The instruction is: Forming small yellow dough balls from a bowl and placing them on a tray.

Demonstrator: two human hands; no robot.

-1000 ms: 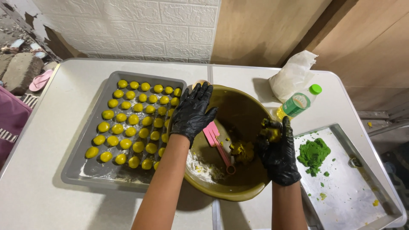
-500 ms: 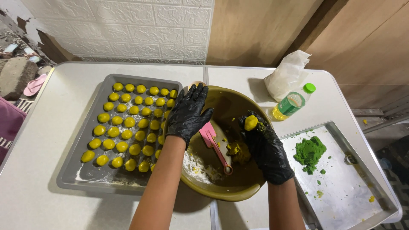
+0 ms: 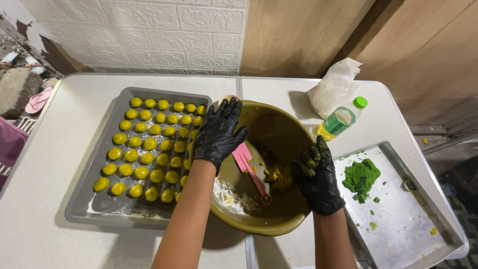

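Note:
My left hand (image 3: 219, 133), in a black glove, lies flat with fingers spread on the left rim of an olive-green bowl (image 3: 279, 226). My right hand (image 3: 317, 175), also black-gloved and smeared with yellow, is low inside the bowl on its right side. Its fingers curl against a lump of yellow dough (image 3: 279, 178). A pink spatula (image 3: 247, 163) lies in the bowl between the hands, beside some white flour (image 3: 231, 194). Left of the bowl, a grey tray (image 3: 84, 209) carries several rows of small yellow dough balls (image 3: 149, 144).
A metal tray (image 3: 398, 224) at the right holds a clump of green dough (image 3: 361, 177). A plastic bottle with a green cap (image 3: 341, 119) and a white plastic bag (image 3: 334, 87) stand behind it. The white table (image 3: 45, 149) ends near the wall.
My right hand, which held a yellow piece up near the bowl's far rim, has dropped down to the dough lump. My left hand stays on the rim.

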